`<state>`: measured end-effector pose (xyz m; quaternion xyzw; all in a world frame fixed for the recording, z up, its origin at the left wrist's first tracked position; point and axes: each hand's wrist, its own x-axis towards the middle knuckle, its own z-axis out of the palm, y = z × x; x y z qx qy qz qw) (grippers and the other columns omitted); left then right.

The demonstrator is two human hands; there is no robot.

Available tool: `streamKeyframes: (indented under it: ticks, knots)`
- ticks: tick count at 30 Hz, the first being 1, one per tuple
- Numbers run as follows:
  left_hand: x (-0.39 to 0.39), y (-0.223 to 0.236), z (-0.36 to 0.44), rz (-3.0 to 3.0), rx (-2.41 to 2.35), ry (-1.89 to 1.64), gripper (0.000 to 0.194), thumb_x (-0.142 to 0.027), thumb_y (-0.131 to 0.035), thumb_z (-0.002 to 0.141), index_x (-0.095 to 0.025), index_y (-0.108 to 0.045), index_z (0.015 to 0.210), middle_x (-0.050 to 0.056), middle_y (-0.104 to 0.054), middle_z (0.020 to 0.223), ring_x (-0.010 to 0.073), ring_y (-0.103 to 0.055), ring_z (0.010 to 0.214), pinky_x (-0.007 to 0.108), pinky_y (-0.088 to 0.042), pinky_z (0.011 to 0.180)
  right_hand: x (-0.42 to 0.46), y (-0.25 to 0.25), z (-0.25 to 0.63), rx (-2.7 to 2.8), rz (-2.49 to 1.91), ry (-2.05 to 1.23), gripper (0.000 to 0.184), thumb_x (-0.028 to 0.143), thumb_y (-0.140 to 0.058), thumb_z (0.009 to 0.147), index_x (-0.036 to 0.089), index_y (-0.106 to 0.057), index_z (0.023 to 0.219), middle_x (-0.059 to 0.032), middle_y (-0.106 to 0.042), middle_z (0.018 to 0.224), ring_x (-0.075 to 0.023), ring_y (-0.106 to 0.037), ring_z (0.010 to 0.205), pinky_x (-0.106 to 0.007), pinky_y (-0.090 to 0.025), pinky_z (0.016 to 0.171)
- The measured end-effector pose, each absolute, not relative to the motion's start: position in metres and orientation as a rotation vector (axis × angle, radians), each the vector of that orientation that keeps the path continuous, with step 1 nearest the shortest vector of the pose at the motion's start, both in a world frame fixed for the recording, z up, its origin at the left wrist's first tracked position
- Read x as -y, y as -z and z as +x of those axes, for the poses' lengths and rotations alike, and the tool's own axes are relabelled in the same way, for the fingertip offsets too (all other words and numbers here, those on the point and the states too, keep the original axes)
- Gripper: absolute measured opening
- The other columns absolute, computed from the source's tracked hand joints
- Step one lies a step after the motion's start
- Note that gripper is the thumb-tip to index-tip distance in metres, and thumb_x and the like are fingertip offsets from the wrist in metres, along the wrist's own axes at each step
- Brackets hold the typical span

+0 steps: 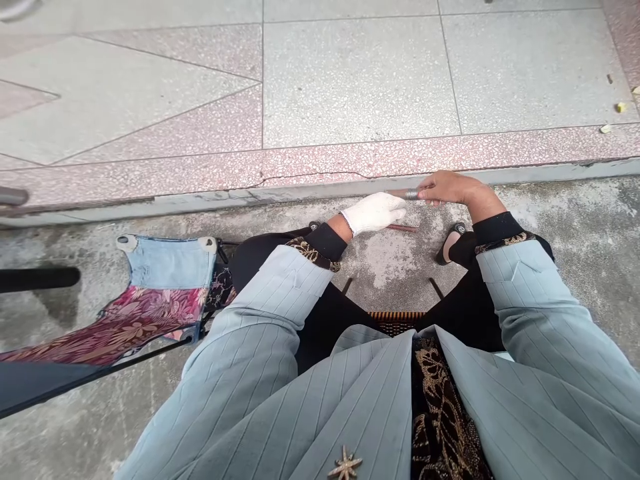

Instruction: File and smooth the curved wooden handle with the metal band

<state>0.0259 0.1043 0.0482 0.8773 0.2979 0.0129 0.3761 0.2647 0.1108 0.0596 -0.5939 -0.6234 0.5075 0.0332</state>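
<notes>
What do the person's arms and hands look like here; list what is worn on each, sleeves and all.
Left hand: covered by a white knit glove. Right hand: bare, no glove. Both arms wear pale grey-blue jacket sleeves with thin pinstripes. Under them show black cuffs edged with a gold leaf-patterned band. A small star-shaped brooch is pinned on the jacket front.

Both arms in pale blue sleeves reach forward and down, the white-gloved left hand (374,212) beside the bare, closed right hand (447,187).
</notes>
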Motion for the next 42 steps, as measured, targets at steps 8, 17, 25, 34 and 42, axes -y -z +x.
streamKeyframes:
  ticks: [8,17,25,34,42]
  knots:
    - [-0.114,-0.05,0.016,2.214,-0.692,-0.056,0.027,-0.035,-0.049,0.092,-0.019,-0.067,0.08,0.0,-0.058,0.066,0.0148,-0.049,0.062,0.028,-0.033,0.063,-0.106,-0.071,0.263,2.206,-1.368,-2.112,0.028,0.048,-0.084,0.073,0.021,-0.08,0.076,0.0003,-0.068,0.063,-0.0114,-0.056,0.056,-0.026,-0.041,0.059]
    - [-0.123,-0.053,0.014,2.025,-0.632,-0.215,0.028,-0.038,-0.053,0.09,-0.015,-0.069,0.087,0.004,-0.066,0.081,0.0152,-0.057,0.075,0.027,-0.044,0.074,-0.098,-0.09,0.269,1.818,-1.216,-2.147,0.043,0.048,-0.088,0.068,0.019,-0.083,0.1,0.0025,-0.069,0.067,-0.008,-0.053,0.055,-0.023,-0.042,0.057]
    - [-0.109,-0.052,0.024,1.812,-0.715,-0.237,0.032,-0.04,-0.049,0.093,-0.015,-0.065,0.084,0.002,-0.059,0.071,0.0109,-0.047,0.06,0.025,-0.039,0.062,-0.097,-0.092,0.265,1.44,-1.4,-1.602,0.039,0.056,-0.083,0.074,0.019,-0.076,0.086,-0.0028,-0.069,0.073,-0.012,-0.055,0.061,-0.027,-0.047,0.059]
    - [-0.102,-0.058,0.029,2.02,-0.726,-0.096,0.032,-0.037,-0.047,0.091,-0.016,-0.063,0.073,0.001,-0.059,0.068,0.0131,-0.047,0.061,0.027,-0.035,0.063,-0.107,-0.063,0.264,1.569,-1.722,-1.388,0.031,0.049,-0.081,0.076,0.019,-0.074,0.08,-0.0014,-0.063,0.062,-0.0129,-0.05,0.055,-0.029,-0.04,0.053]
    - [-0.105,-0.056,0.025,2.313,-0.768,0.098,0.03,-0.035,-0.046,0.093,-0.019,-0.069,0.083,0.004,-0.065,0.075,0.0166,-0.053,0.066,0.03,-0.03,0.064,-0.111,-0.06,0.264,2.199,-1.885,-1.598,0.021,0.04,-0.076,0.081,0.019,-0.079,0.081,-0.0022,-0.065,0.064,-0.0142,-0.056,0.058,-0.03,-0.041,0.061]
